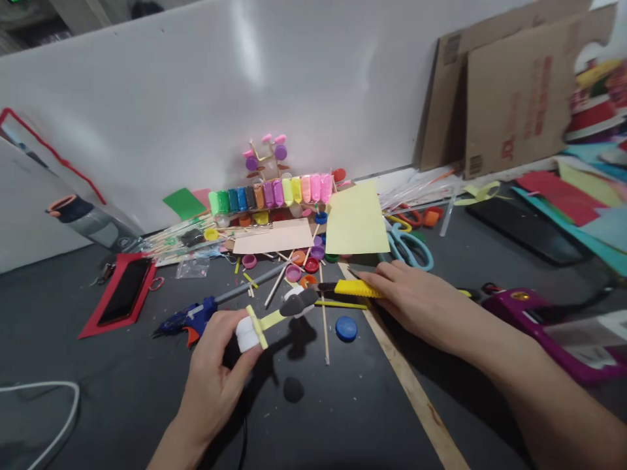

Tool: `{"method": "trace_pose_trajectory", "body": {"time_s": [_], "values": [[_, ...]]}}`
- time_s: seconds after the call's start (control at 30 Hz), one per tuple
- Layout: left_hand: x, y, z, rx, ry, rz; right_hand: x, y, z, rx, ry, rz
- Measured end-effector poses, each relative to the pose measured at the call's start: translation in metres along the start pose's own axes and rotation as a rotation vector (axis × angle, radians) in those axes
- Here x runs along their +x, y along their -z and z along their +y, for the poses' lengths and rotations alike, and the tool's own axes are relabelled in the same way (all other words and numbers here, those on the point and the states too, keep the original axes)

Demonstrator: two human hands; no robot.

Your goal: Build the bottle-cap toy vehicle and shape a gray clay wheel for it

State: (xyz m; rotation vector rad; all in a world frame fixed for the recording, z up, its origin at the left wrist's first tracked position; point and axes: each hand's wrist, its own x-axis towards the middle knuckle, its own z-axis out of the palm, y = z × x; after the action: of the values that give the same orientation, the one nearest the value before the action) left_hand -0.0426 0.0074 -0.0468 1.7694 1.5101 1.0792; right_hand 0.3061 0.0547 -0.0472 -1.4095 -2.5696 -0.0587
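Curled left hand point(215, 365) pinches white block point(247, 335); right hand point(414, 301) grips cutter point(353, 288).

a yellow cutter point(359, 288) points at a grey lump point(296, 303).

White piece point(247, 335) partly behind left hand point(210, 369)

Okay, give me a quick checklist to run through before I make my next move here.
1. Craft piece held: ok, the left hand grips its white end.
2. Yellow cutter held: ok, in the right hand.
3. Left hand away from the cutter tip: ok, it is at the piece's other end.
4. Cutter tip off the grey lump: cannot tell.
5. Surroundings uncluttered: not ok, sticks and lids lie around.
6. Blue glue gun cool: cannot tell.
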Motion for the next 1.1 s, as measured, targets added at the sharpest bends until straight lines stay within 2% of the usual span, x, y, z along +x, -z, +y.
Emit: {"method": "trace_pose_trajectory", "body": {"time_s": [0.13,0.27,0.3,0.37,0.5,0.67,0.9,1.1], "values": [[-0.002,-0.005,-0.002,0.018,-0.01,-0.069,0.004,0.009,-0.01,0.062,-0.002,0.0],[-0.006,-0.011,-0.003,-0.021,0.046,-0.131,0.011,0.024,-0.039,0.219,0.021,0.078],[-0.007,-0.012,-0.003,-0.037,0.061,-0.152,0.013,0.026,-0.047,0.297,0.042,0.108],[-0.009,-0.014,-0.002,-0.06,0.078,-0.183,0.017,0.027,-0.062,0.597,0.053,0.233],[-0.013,-0.014,0.001,-0.053,0.079,-0.157,0.021,0.021,-0.077,0.752,0.066,0.328],[-0.016,-0.013,0.002,-0.066,0.047,-0.122,0.019,0.019,-0.082,0.809,0.015,0.305],[-0.016,-0.015,0.003,0.01,-0.007,-0.147,0.021,0.021,-0.086,1.022,-0.098,0.199],[-0.013,-0.021,0.003,0.096,-0.145,-0.113,0.023,0.011,-0.09,0.983,-0.094,0.242]]}}
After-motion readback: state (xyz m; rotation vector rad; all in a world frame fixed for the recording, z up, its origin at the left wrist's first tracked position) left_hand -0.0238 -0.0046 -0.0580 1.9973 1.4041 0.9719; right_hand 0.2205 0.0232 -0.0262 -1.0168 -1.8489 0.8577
